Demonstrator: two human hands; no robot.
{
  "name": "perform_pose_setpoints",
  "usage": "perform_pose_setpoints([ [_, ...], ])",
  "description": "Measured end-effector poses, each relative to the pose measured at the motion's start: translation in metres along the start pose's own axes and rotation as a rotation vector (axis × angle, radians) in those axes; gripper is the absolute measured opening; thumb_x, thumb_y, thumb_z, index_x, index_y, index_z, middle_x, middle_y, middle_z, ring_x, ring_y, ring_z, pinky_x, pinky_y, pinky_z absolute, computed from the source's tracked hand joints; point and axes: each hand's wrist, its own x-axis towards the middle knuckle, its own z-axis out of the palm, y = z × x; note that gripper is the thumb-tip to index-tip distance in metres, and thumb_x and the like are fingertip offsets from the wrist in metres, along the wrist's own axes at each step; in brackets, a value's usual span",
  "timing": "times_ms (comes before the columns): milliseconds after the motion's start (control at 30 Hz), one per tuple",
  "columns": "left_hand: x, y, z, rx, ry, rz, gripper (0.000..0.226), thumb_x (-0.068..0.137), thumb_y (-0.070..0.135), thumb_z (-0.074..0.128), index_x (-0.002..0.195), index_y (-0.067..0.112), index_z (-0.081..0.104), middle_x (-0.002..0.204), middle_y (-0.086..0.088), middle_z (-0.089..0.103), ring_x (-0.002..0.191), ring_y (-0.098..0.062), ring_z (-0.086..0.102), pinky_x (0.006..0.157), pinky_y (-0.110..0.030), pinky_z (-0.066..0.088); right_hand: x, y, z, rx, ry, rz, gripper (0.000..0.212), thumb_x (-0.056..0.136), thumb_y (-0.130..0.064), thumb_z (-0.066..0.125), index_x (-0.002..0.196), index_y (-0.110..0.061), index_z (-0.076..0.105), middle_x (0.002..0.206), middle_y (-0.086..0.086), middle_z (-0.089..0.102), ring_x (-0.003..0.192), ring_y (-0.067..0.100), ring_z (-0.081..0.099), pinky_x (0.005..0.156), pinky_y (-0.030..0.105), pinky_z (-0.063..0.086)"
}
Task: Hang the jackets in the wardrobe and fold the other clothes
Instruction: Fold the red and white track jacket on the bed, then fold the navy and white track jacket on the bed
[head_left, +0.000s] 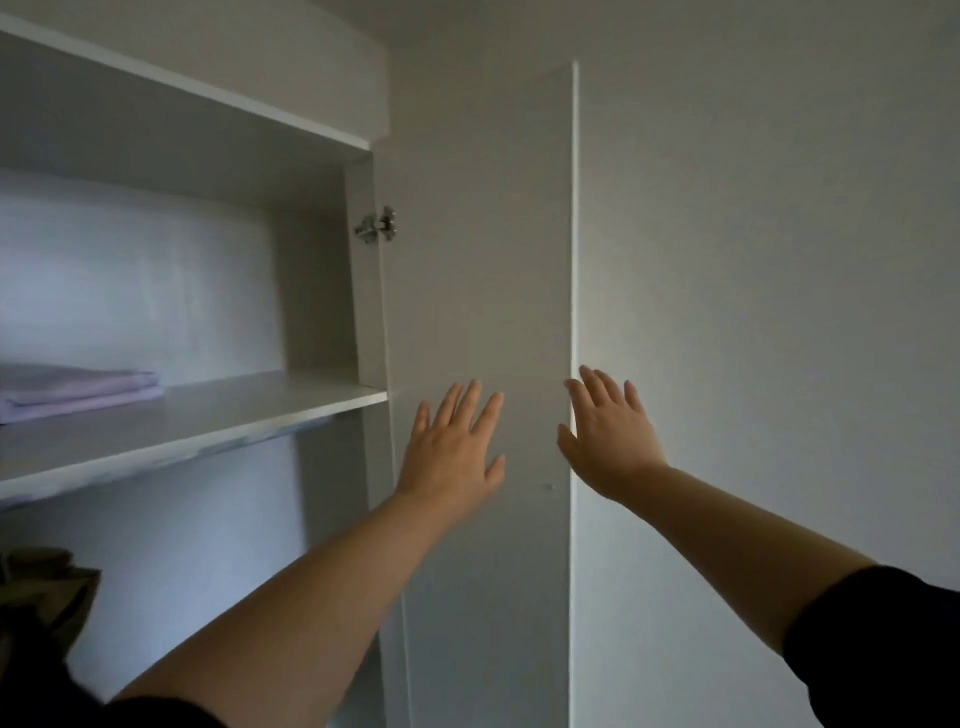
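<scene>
A white wardrobe stands open in front of me, its door (478, 270) swung out to the right. My left hand (451, 451) is raised with straight, spread fingers in front of the door's inner face. My right hand (605, 431) is also spread flat at the door's outer edge (574, 234). Both hands hold nothing. A folded lilac cloth (78, 391) lies on the wardrobe shelf (249, 415) at the left. Dark and olive clothing (49, 582) shows in the lower compartment at the far left, mostly cut off by the frame.
A metal hinge (376, 226) joins the door to the wardrobe's side panel. An upper shelf (197, 88) runs above. A plain white wall (753, 260) fills the right side behind the door.
</scene>
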Motion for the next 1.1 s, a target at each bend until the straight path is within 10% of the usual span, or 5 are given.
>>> perform_pose_setpoints([
  [600,-0.1,0.578,-0.025,-0.448,-0.122,0.558,0.066,0.097,0.048,0.028,0.15,0.021,0.0,0.159,-0.006,0.0,0.146,-0.025,-0.001,0.116,-0.047,0.006,-0.44,0.37,-0.176,-0.312,-0.221,0.57,0.057,0.097,-0.039,0.038,0.145,-0.013,0.023,0.156,0.008,0.017,0.145,0.024,0.011,0.117,0.042,0.005],
  [1100,-0.034,0.897,0.103,-0.513,-0.216,1.01,0.07,0.095,0.049,0.034,0.15,0.02,0.001,0.158,-0.008,0.003,0.145,-0.028,0.004,0.115,-0.048,0.013,-0.555,0.632,-0.115,-0.465,-0.478,1.015,0.062,0.094,-0.033,0.045,0.146,-0.008,0.02,0.157,0.01,0.013,0.144,0.025,0.009,0.117,0.046,0.008],
])
